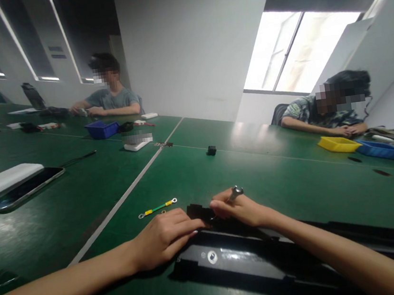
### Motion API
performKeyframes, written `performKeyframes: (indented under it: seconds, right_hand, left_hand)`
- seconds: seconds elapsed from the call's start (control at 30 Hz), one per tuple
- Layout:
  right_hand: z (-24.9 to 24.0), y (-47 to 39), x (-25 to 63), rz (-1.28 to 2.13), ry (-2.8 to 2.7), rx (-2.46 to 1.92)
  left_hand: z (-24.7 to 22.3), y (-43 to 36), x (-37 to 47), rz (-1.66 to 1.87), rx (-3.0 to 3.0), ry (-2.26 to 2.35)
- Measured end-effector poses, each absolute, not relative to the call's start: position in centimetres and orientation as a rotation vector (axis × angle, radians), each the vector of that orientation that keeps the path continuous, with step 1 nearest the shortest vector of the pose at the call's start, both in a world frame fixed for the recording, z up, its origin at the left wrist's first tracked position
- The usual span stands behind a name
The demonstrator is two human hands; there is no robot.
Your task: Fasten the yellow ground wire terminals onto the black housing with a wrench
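Observation:
A long black plastic housing (242, 256) lies on the table in front of me and reaches to the right edge of the view. My left hand (168, 235) grips its near left end, fingers closed at the edge beside a small upright black tab (195, 211). In my right hand (238, 209) is a metal open-end wrench (236, 192), its forked head sticking up above the fist. The wrench's lower end is mostly hidden by the fingers, over the housing. Just beyond my left hand lies a green-and-yellow ground wire (157, 208) with ring terminals, and a small brass-coloured ring (163, 212).
A small black block (211, 151) stands mid-table. To the left lie a phone (22, 190) and a white case (7, 180). Blue (101, 129) and yellow (338, 144) bins stand farther off. Two people (114, 98) (332, 107) sit across the green table (90, 189).

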State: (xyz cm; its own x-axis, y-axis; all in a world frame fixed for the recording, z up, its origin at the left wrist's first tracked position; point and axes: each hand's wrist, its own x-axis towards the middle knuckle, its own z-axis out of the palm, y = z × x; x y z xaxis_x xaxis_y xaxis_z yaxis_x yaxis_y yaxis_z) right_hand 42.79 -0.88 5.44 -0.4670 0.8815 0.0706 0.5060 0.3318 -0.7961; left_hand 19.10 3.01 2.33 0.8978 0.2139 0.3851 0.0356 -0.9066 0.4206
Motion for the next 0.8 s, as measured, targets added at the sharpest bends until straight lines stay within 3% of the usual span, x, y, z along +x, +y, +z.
performKeyframes:
  seconds: [0.8]
  right_hand:
    - [5.43,-0.99,42.86,0.990,-2.070,-1.231]
  left_hand:
    - [2.20,2.94,18.97,0.560,2.645,0.198]
